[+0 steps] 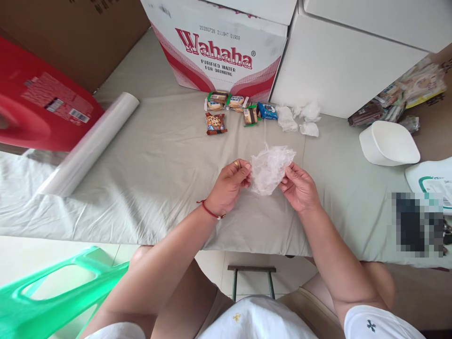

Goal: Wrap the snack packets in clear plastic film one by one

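A crumpled, see-through plastic bag (269, 170) is stretched between my two hands, just above the cloth-covered table. My left hand (231, 181) pinches its left edge between thumb and fingers. On the opposite edge, my right hand (299, 186) grips the plastic the same way. Beyond the bag lie several small wrapped snacks, among them a brown cookie packet (215, 123), a green-edged packet (250, 115) and a blue packet (267, 111). To their right sit several crumpled clear plastic pieces (286, 117).
A Wahaha water carton (226, 56) stands at the back beside a white box (328, 56). On the left are a red jug (45, 94) and a plastic film roll (92, 141). A white bowl (386, 146) and more packets (391, 101) are at right. A green plastic stool (63, 292) stands below.
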{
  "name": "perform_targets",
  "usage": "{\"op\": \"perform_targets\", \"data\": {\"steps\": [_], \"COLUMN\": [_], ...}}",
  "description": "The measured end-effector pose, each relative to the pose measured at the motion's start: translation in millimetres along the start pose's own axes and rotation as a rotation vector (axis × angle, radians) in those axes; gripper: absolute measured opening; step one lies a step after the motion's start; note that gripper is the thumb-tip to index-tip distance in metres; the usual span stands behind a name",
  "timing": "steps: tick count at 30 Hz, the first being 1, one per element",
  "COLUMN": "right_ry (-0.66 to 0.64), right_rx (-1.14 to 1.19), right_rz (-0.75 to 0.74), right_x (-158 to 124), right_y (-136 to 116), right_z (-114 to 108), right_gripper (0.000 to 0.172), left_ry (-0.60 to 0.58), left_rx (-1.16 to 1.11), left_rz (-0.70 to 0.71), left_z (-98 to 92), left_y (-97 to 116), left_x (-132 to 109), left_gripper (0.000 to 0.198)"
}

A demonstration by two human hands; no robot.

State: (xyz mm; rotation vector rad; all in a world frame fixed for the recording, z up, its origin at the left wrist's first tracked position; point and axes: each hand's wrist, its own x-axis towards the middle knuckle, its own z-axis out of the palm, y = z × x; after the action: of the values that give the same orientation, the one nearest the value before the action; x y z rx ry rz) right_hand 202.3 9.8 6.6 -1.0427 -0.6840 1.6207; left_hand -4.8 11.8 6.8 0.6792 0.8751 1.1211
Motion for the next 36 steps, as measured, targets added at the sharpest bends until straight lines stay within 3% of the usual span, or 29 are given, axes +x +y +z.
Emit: {"op": "perform_targets", "data": {"steps": [3,6,11,15,18,24,27,31,36], "right_ry": [0.000,-0.013,-0.034,-0.060,-0.057,0.053,0.089,0.165,0.143], "right_rx": [0.033,0.002,-0.087,-0.077,-0.029,-0.055,-0.068,-0.150,-0.383], "right_rz": [0.008,-0.038,-0.123,-0.085,-0.042,0.013,-0.013,-0.172,-0.176], "right_x": [1.2,0.4,-2.1,-4.4,-3.6,6.6,6.9,-0.7,-6.7], "right_y": [-2.8,-0.8,6.4,3.1,-0.1,7.0,8.3,6.5,12.7], "right_z": [-3.9,-2.8,3.4,2.8,0.0,-4.2,-2.9,1.9,5.8], "right_gripper": [0.033,0.030,0.028,0.030,0.033,0.037,0.039,0.041,0.047], "left_ry": [0.056,0.130,0.098,0.077,-0.032,-0.052,-0.002,0.104,0.065], "left_rx": [-0.039,0.101,0.396,0.520,0.423,0.016,-0.022,-0.043,-0.073], "left_rz": [-0.039,-0.025,0.008,-0.006,-0.026,-0.004,0.013,0.050,0.041], "left_z": [-5.7,-5.8,-0.6,-3.3,-2.0,7.1,5.6,3.3,6.8], "left_y": [6.2,4.3,-5.8,-11.8,-12.9,-0.4,2.0,-4.3,-8.8], "left_x": [2.8,0.9,-4.2,-1.2,-2.1,-9.7,-8.7,-4.9,-6.0], "left_gripper": [0.039,0.046,0.067,0.055,0.047,0.042,0.037,0.037,0.041]}}
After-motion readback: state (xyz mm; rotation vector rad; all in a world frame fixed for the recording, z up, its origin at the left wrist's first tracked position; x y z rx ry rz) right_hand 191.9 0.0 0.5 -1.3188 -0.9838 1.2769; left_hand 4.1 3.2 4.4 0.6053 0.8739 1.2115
